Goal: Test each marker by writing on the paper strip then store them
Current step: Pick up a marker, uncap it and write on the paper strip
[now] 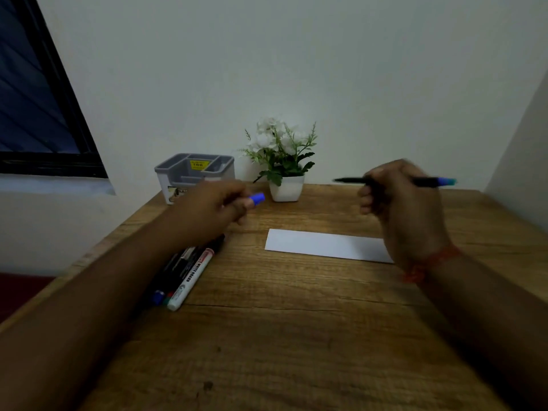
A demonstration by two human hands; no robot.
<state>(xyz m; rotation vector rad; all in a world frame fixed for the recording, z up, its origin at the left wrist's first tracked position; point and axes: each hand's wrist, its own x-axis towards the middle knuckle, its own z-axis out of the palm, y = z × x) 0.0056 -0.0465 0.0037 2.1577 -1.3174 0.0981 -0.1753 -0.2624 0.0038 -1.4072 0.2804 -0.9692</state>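
My right hand [400, 200] grips a slim black marker [427, 181] held level above the table, its blue end pointing right and its bare tip pointing left. My left hand [213, 209] pinches the marker's blue cap [257, 199], well apart from the marker. A white paper strip [323, 243] lies flat on the wooden table [281, 336], below and between both hands; its right end is hidden behind my right wrist. Three more markers [186, 274] lie side by side at the left, partly under my left forearm; the nearest is a white whiteboard marker.
A grey and white desk organiser [194, 170] with several compartments stands at the back left against the wall. A small white pot with white flowers [286, 173] stands beside it. The table's left edge runs diagonally near the markers. A dark window is at far left.
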